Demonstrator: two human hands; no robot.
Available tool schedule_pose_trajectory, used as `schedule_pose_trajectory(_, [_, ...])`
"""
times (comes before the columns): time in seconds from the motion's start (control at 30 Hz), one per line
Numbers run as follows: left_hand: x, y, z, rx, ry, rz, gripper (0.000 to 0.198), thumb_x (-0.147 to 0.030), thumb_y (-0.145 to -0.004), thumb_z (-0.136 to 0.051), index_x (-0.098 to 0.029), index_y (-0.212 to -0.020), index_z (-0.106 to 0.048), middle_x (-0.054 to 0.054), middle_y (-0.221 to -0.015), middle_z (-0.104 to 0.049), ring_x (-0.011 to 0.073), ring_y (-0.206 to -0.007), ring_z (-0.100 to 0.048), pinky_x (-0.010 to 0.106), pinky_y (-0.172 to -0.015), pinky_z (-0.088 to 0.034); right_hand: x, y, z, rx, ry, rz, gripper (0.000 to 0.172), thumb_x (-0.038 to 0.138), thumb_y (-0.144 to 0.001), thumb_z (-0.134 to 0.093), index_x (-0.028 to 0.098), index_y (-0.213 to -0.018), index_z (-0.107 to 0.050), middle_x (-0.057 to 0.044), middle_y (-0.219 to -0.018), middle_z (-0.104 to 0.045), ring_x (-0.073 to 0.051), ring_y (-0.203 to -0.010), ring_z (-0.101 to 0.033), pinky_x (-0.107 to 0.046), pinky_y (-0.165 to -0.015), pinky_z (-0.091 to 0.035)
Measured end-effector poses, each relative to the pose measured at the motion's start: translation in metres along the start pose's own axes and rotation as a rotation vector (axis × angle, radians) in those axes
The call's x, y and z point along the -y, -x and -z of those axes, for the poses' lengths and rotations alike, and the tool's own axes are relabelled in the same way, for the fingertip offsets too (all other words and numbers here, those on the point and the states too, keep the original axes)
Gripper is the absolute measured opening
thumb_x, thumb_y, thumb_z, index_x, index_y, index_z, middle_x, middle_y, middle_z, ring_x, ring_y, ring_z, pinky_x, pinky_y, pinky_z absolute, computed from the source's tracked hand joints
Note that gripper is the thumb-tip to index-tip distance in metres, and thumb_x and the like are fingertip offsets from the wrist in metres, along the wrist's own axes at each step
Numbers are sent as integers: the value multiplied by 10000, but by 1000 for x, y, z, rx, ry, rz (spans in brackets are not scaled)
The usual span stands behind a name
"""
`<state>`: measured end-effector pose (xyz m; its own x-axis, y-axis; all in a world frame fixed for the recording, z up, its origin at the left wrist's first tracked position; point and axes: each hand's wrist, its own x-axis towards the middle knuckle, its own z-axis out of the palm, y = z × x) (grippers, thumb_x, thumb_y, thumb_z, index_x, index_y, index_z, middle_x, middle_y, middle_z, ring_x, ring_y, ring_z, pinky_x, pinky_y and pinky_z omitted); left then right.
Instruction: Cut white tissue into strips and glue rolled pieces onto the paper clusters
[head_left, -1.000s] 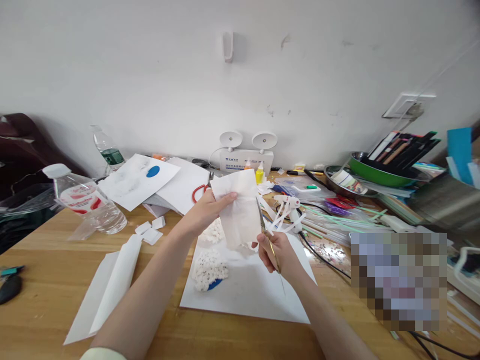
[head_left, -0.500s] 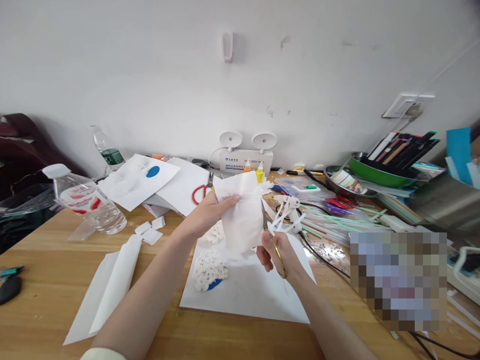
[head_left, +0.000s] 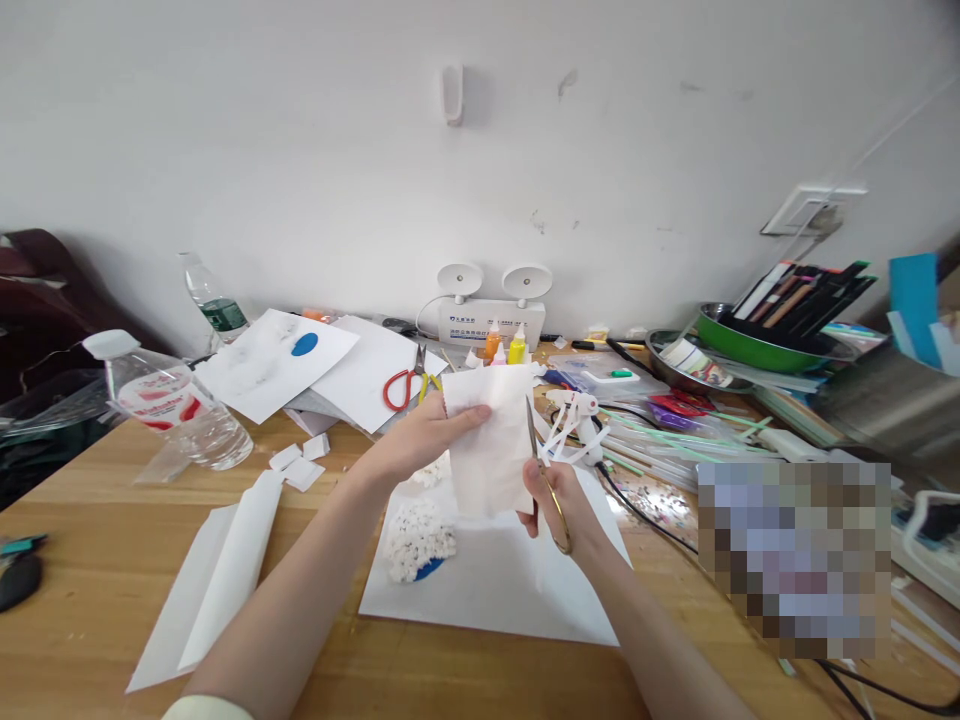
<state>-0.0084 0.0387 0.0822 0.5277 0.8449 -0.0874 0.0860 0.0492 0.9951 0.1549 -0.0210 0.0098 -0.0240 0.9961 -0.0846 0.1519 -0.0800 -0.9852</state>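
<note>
My left hand [head_left: 431, 435] pinches the upper left part of a thin white paper sheet [head_left: 491, 470], thumb on its front face. In my right hand [head_left: 559, 500] is a pair of gold-handled scissors [head_left: 553, 510], blades pointing up along the sheet's right edge. Whether the blades are apart is too fine to tell. Below the held sheet a larger white sheet [head_left: 510, 590] lies on the table. On it sits a clump of small white pieces [head_left: 421, 540] over a blue patch [head_left: 430, 569]; a second white clump [head_left: 433, 468] is partly hidden behind my left hand.
Red-handled pliers [head_left: 401, 390] lie behind my left hand. To the left are a water bottle [head_left: 180, 400], small white blocks [head_left: 300, 462] and folded paper [head_left: 232, 570]. A white glue gun [head_left: 576, 403], its black cable [head_left: 649, 520] and a green bowl [head_left: 750, 340] of markers are on the right.
The held paper has come down a little, showing more of the small orange and yellow bottles behind it. Both hands keep their hold, with the scissors still at the paper's right edge.
</note>
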Motion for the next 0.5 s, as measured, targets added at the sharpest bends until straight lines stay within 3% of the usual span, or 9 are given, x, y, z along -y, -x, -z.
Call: schedule_pose_trajectory(0.5, [2,-1,0,-7,-11,4,414,-429,-748,-574,-197,-1091,-562,77,-988,-645,238,-916,-583,320,-713,-446,-2,-3,-1,-53,-11,-60,631,819,-540,-401,200,-444,-322,45,-305,-349,-64,-240,-379,-184,-262,-258])
